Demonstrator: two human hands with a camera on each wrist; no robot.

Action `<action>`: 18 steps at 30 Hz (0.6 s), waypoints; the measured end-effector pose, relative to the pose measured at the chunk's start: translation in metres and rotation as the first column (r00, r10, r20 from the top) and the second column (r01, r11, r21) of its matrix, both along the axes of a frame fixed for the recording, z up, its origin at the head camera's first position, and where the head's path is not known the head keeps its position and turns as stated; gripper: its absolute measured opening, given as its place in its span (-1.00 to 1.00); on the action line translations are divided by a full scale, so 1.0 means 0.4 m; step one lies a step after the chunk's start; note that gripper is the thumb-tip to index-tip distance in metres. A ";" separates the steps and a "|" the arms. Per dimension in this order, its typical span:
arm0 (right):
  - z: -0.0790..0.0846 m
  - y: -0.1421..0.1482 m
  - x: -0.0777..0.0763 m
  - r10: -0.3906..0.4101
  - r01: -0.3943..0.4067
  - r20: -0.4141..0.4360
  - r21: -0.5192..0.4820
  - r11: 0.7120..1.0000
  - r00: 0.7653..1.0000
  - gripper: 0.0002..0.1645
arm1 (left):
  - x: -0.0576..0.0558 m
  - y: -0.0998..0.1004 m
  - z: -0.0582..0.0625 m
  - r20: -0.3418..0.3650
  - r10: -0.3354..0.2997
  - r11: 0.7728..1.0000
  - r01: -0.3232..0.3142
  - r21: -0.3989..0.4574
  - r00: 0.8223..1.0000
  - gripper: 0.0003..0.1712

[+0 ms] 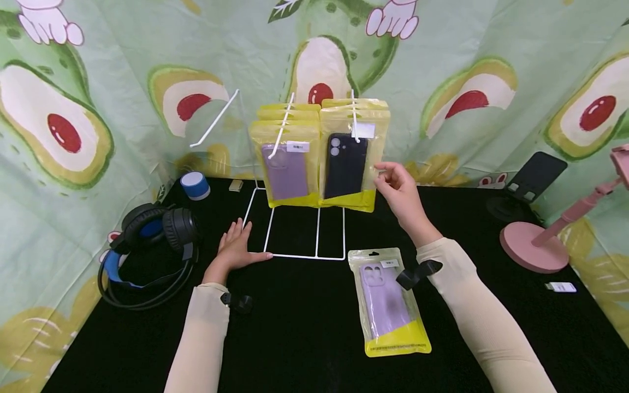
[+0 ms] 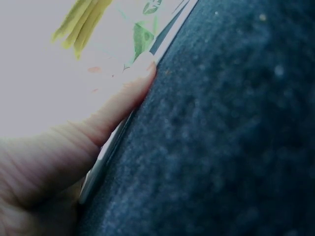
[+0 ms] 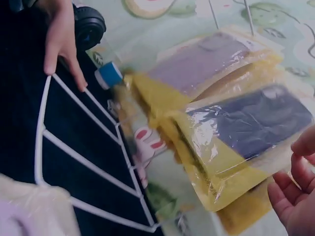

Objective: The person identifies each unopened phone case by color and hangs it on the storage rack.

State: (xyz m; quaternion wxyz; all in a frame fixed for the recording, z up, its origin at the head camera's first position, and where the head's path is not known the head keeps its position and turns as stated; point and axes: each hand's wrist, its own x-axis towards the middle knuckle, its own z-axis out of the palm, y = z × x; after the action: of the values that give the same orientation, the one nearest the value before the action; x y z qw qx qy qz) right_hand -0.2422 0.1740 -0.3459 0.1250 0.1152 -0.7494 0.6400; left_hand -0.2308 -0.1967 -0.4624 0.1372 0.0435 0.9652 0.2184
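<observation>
A white wire rack [image 1: 295, 256] stands on the black table with bagged phone cases hanging on its prongs. My left hand [image 1: 235, 246] rests spread at the base's front left corner, its thumb along the front wire; the left wrist view shows that thumb [image 2: 125, 101] close up. With thumb and fingers, my right hand [image 1: 400, 196] pinches the right edge of a yellow-clear bag with a black phone case [image 1: 346, 166], hung on the right prong. Beside it, bags with a purple phone case [image 1: 287, 172] in front hang on the middle prong. The left prong [image 1: 214, 119] carries nothing.
Another bagged purple phone case [image 1: 385, 300] lies on the table below my right forearm. Headphones [image 1: 152, 240] and a blue-and-white cylinder [image 1: 195, 185] are at the left. At the right stand a pink stand [image 1: 534, 246] and a black phone holder [image 1: 535, 174], near a small white stick [image 1: 561, 287].
</observation>
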 end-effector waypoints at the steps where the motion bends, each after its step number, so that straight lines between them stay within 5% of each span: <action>1: -0.009 0.009 0.005 -0.008 0.008 0.021 0.006 1.000 1.000 -0.65 | 0.000 0.000 0.001 0.001 -0.002 1.000 0.002 0.000 1.000 0.34; 11: -0.117 0.096 0.089 0.011 -0.006 0.183 -0.026 1.000 0.983 -0.83 | -0.001 -0.001 0.002 0.017 -0.003 1.000 0.003 0.002 1.000 0.36; 18: -0.167 0.138 0.172 0.039 -0.091 0.376 0.121 0.988 0.926 -0.63 | -0.001 0.000 0.003 0.008 -0.006 1.000 0.006 -0.003 1.000 0.36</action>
State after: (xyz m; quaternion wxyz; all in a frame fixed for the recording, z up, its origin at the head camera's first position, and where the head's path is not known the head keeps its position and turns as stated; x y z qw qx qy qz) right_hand -0.1734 0.2294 -0.4129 -0.0490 0.0247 -0.7971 0.6013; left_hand -0.2311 -0.1967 -0.4612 0.1417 0.0452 0.9649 0.2166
